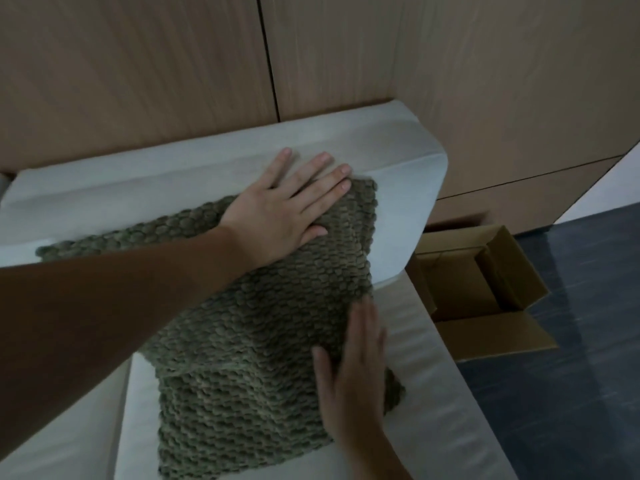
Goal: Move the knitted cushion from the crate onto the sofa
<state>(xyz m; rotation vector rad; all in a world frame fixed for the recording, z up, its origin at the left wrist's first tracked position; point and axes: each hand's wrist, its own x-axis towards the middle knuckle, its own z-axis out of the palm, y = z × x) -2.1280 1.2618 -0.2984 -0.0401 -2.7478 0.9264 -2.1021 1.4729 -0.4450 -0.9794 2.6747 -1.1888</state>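
Note:
An olive-green knitted cushion point(256, 327) leans on the white sofa point(398, 202), its top against the backrest and its lower part on the seat. My left hand point(287, 209) lies flat on the cushion's upper edge, fingers spread and reaching onto the backrest. Along the cushion's right side rests my right hand point(349, 368), flat with fingers straight. Neither hand grips the cushion. The crate is an open brown cardboard box point(485, 282) on the floor to the right of the sofa; nothing shows inside it.
Wooden wall panels point(173, 64) stand right behind the sofa. Dark glossy floor point(571, 375) stretches to the right, beyond the box. The sofa's right armrest point(446, 393) runs between the cushion and the box.

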